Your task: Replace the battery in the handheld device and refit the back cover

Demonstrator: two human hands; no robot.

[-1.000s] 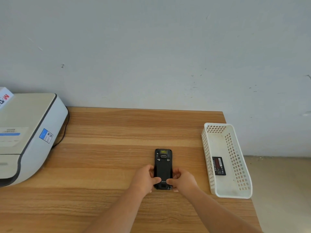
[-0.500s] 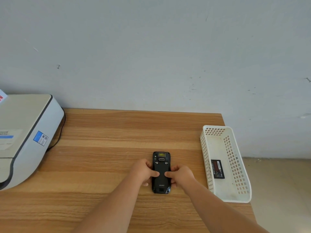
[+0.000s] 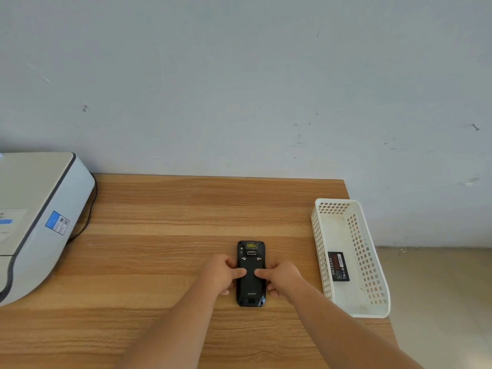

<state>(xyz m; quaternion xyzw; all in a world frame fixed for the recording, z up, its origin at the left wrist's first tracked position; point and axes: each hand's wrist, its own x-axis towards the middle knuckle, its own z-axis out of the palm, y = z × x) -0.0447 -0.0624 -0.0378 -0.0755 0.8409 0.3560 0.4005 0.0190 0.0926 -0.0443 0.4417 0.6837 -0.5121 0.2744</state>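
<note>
Handheld device (image 3: 250,286): black, face down on wooden table (image 3: 165,235), back cover (image 3: 250,282) on, long axis toward 12 o'clock. Left hand (image 3: 222,275): curled against its 9 o'clock edge, thumb on the cover. Right hand (image 3: 279,278): curled against the 3 o'clock edge, thumb likewise on the cover. White basket (image 3: 372,265): at 3 o'clock, holding a loose battery (image 3: 338,266). Grey machine (image 3: 34,219): at 9 o'clock.

An office-like workspace: wooden desk (image 3: 186,214), cabled white printer (image 3: 34,217), plain painted wall (image 3: 239,75), plastic sorting basket (image 3: 372,294).
</note>
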